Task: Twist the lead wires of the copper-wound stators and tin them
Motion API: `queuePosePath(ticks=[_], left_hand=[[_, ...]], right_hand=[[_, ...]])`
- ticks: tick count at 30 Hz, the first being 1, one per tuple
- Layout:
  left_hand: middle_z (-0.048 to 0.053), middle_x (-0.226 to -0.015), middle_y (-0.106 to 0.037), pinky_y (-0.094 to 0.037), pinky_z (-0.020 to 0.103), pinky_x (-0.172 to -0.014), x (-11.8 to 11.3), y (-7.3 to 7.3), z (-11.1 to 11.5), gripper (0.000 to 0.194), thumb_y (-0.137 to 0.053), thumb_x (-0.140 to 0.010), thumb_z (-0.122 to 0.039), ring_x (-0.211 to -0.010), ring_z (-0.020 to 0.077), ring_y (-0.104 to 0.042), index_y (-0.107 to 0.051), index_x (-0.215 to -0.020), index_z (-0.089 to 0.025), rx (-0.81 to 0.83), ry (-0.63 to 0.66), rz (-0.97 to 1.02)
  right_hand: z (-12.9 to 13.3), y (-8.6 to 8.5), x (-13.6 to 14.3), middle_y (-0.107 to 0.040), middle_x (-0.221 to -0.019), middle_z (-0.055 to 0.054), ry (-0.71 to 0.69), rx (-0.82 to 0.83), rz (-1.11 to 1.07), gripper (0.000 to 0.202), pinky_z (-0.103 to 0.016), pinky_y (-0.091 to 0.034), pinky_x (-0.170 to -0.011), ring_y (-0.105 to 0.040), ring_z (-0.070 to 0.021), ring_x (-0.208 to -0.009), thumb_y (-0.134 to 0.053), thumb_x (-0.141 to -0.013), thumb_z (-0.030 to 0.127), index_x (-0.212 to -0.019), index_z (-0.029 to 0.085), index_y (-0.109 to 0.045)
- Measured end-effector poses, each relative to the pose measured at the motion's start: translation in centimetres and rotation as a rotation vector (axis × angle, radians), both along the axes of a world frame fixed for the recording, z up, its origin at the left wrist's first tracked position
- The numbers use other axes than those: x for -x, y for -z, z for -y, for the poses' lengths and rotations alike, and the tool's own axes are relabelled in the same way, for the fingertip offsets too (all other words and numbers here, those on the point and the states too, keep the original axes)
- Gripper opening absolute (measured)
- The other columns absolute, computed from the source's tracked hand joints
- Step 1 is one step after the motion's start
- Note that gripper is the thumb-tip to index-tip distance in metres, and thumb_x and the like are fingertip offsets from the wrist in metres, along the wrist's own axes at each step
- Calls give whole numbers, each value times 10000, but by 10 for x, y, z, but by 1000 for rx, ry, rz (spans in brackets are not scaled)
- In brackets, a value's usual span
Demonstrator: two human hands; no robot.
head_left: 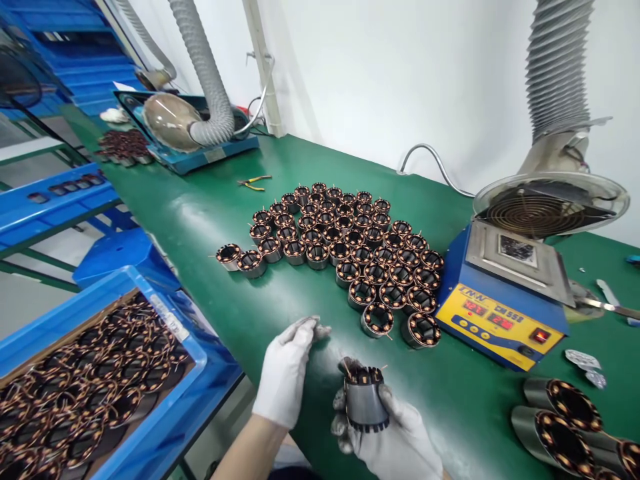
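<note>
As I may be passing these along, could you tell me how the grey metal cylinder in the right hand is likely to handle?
The grey metal cylinder will probably feel stiff and heavy for its size, being mostly metal. On its smooth curved side, it would likely roll. The thin copper leads at its top look easy to bend.

One copper-wound stator is in hand; dozens more stand on the green bench. There are two white gloves, three ribbed hoses, one pair of pliers and one solder pot.
</note>
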State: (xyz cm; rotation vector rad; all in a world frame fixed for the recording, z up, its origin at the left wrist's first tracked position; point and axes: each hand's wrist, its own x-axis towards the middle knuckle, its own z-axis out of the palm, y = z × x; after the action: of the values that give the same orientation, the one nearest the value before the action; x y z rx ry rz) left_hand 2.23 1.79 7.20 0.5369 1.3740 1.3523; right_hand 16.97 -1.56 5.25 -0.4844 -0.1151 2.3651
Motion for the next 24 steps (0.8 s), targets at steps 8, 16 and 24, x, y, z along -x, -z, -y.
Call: queuePosePath(ticks=[8,16,24], left_hand=[[17,-958,-688,-474,318,-866,-8,-5,25,461,-746,-494,-147,-907,229,-616,-682,-944,-220,11,543,-194],[-6,-678,-685,-501,285,-785,-15,-7,-2,374,-687,-640,-531,-722,157,-641,-659,-819,-204,-16,39,192],[39,-633,-693,-495,258,-635,-5,-16,7,171,-704,-612,-271,-634,174,-627,-694,-715,-134,94,171,-79]], right_hand=[[-2,-5,0,-699,-927,-72,-47,31,-55,459,-341,-447,-764,-636,-204,-808,-575,-756,516,-1045,164,-628],[0,5,-3,-680,-763,-93,-139,23,-33,478,-371,-454,-698,-631,-214,-672,-573,-708,552,-933,135,-637],[7,-7,5,-647,-1045,-79,115,-271,485,571,-391,-459,-789,-609,-257,-917,-755,-604,389,-1116,228,-558]])
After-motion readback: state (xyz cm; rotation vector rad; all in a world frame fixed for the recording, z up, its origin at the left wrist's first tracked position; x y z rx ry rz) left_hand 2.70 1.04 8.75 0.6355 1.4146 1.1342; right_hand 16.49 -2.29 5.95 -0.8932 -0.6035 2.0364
